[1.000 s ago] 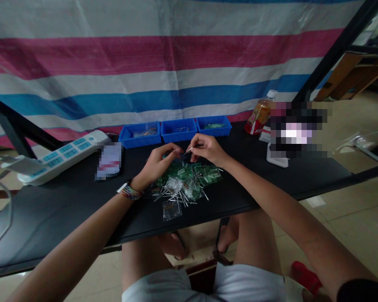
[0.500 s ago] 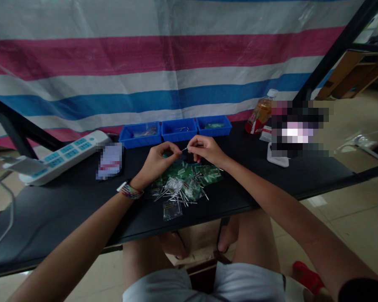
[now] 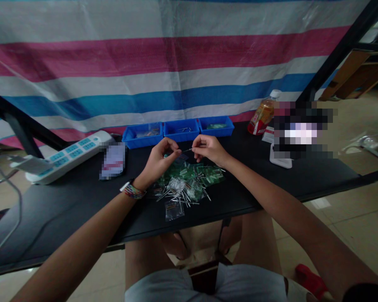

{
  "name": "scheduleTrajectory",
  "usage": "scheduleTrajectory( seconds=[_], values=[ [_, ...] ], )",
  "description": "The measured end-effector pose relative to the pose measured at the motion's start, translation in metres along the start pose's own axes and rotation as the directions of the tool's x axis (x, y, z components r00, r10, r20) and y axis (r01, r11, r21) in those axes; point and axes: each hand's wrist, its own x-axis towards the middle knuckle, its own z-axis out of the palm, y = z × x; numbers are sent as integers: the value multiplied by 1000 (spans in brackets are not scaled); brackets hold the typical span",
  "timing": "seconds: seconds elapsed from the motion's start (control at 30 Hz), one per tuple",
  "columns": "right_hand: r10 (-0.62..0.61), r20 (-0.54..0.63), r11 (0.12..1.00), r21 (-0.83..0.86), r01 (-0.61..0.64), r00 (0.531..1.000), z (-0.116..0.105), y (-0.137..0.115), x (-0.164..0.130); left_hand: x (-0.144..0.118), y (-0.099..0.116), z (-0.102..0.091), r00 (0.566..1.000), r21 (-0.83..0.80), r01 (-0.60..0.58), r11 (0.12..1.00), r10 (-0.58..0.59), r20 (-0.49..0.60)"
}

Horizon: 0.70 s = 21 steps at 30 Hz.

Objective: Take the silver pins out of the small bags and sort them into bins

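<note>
Above a pile of small parts, my left hand (image 3: 161, 157) and my right hand (image 3: 209, 150) face each other with a short gap between them. A thin metal rod (image 3: 187, 150) spans that gap, one end pinched in the right fingertips, the other at the left thumb and forefinger. It is too small to make out in detail. Under the hands lie green plastic packets (image 3: 212, 175), loose silvery rods (image 3: 184, 197) and crumpled clear bags (image 3: 176, 184). A clear bag with brass-coloured pieces (image 3: 174, 210) is nearest the table's front edge.
Three blue bins (image 3: 181, 135) holding small parts stand in a row behind the hands. At the left are a white power strip (image 3: 72, 155) and a blurred-out packet (image 3: 113, 161). A drink bottle (image 3: 261, 115) and a white device (image 3: 280, 157) are at the right of the black table (image 3: 82, 218).
The gap between my hands has widened slightly, and more of the thin rod shows. The whole view has shifted a little; the pile and bins look unchanged.
</note>
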Motion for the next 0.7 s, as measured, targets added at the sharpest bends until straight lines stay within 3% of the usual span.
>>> scheduleTrajectory(
  seconds=[0.17, 0.27, 0.4, 0.47, 0.57, 0.7],
  values=[
    [-22, -159, 999, 24, 26, 987, -4, 0, 5, 1, -3, -3, 1000, -30, 3, 1000, -3, 14],
    [-24, -172, 998, 57, 35, 985, -3, -2, 5, 1, -5, -3, 1000, -18, -4, 1000, 5, 18],
    [-75, -165, 985, -165, 47, 983, -4, -4, 1, 2, -9, -6, 999, 122, 14, 992, -18, 31],
    [-111, -146, 954, -292, 64, 983, -5, -4, -2, 2, -11, -9, 997, 315, -25, 949, 0, 79],
    [-163, -77, 894, -433, 115, 984, -3, -2, -4, 2, -16, -12, 977, 563, -141, 815, 25, 210],
    [-205, 88, 796, -564, 218, 975, 1, 2, -6, 4, -22, -14, 961, 612, -186, 769, 13, 276]
  ],
)
